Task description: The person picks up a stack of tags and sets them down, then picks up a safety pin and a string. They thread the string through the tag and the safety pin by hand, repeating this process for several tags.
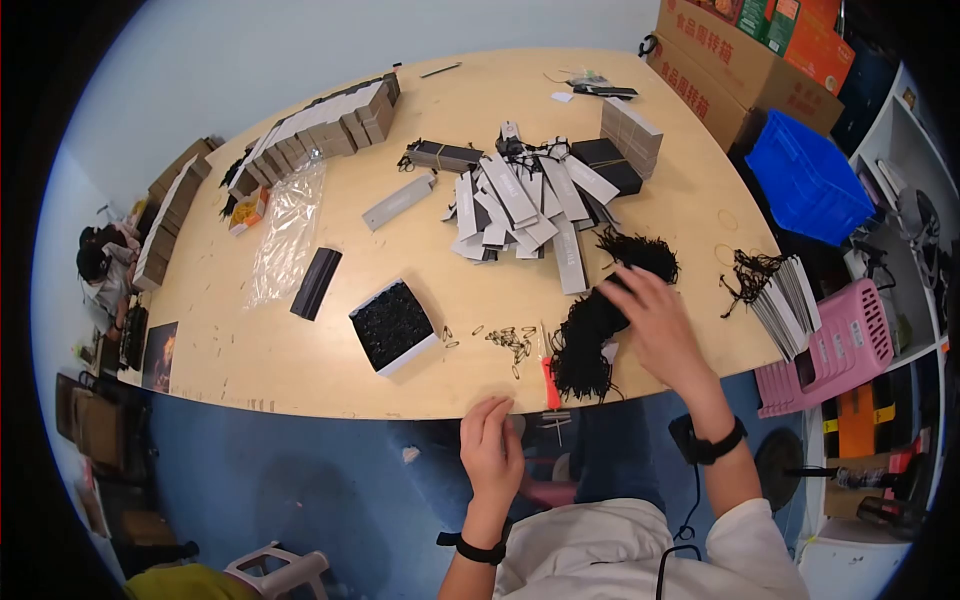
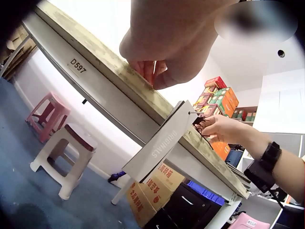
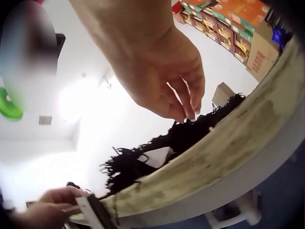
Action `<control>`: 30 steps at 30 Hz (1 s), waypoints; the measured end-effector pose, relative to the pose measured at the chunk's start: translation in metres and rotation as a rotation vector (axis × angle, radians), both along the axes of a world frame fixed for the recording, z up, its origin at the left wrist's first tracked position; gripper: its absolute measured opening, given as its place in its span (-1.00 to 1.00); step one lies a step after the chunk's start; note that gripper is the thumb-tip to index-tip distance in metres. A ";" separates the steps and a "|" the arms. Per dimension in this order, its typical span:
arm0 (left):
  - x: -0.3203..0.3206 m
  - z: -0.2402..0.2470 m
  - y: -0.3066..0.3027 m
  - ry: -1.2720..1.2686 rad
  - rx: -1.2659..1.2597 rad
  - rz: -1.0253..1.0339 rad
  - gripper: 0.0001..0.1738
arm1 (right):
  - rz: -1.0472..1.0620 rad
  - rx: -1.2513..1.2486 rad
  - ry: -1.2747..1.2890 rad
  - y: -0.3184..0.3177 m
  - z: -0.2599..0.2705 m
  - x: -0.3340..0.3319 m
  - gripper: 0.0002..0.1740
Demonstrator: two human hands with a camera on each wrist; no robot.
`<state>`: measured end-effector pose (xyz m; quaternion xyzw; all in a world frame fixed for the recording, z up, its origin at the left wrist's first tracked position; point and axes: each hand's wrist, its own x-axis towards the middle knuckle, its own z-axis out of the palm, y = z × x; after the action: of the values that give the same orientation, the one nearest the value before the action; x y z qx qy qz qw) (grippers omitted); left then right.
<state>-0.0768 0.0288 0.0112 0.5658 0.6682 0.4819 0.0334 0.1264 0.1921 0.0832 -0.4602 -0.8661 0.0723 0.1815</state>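
Marking D597 (image 2: 78,66) shows only at left wrist — right hand (image 1: 657,325) narrowly pinches black cords (image 1: 590,340), left hand (image 1: 491,453) loosely curled.

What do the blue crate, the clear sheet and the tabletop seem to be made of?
The blue crate looks like moulded plastic: evenly coloured, with a slight sheen. The clear sheet seems to be thin, glossy plastic film, being see-through and crinkled. The tabletop is pale and smooth; wood or laminate, I can't tell which.
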 end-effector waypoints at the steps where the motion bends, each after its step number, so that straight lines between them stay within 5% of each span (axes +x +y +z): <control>1: 0.000 0.000 -0.001 0.005 -0.006 -0.002 -0.67 | 0.160 0.154 -0.046 0.004 -0.006 -0.004 -0.32; 7: -0.003 -0.001 -0.001 0.007 -0.007 -0.015 -0.67 | 0.149 0.097 -0.124 0.002 -0.026 0.014 -0.39; 13: -0.001 0.000 0.000 0.015 -0.006 -0.012 -0.68 | -0.156 0.139 0.011 0.005 -0.031 0.045 -0.44; 14: -0.001 0.000 0.000 0.017 -0.007 -0.005 -0.66 | -0.143 0.288 0.045 0.003 -0.028 0.042 -0.51; 19: -0.004 0.006 0.001 -0.028 -0.003 0.010 -0.68 | 0.209 0.189 0.222 -0.031 -0.008 0.040 -0.70; 21: -0.004 0.008 0.003 -0.052 -0.009 0.025 -0.69 | 0.306 -0.223 0.219 -0.042 -0.010 0.034 -0.78; 22: -0.004 0.008 0.006 -0.090 0.003 0.062 -0.73 | 0.355 -0.164 0.219 -0.042 -0.013 0.027 -0.87; 25: -0.005 0.011 0.018 -0.090 -0.006 0.128 -0.76 | 0.308 -0.149 0.100 -0.042 -0.018 0.013 -0.89; 30: -0.003 0.019 0.036 -0.074 -0.190 0.188 -0.76 | 0.329 -0.187 0.276 -0.042 -0.015 -0.007 -0.86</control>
<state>-0.0801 0.0646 0.0299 0.4770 0.7591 0.4380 0.0660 0.1198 0.1501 0.0684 -0.3134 -0.8858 0.2431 0.2408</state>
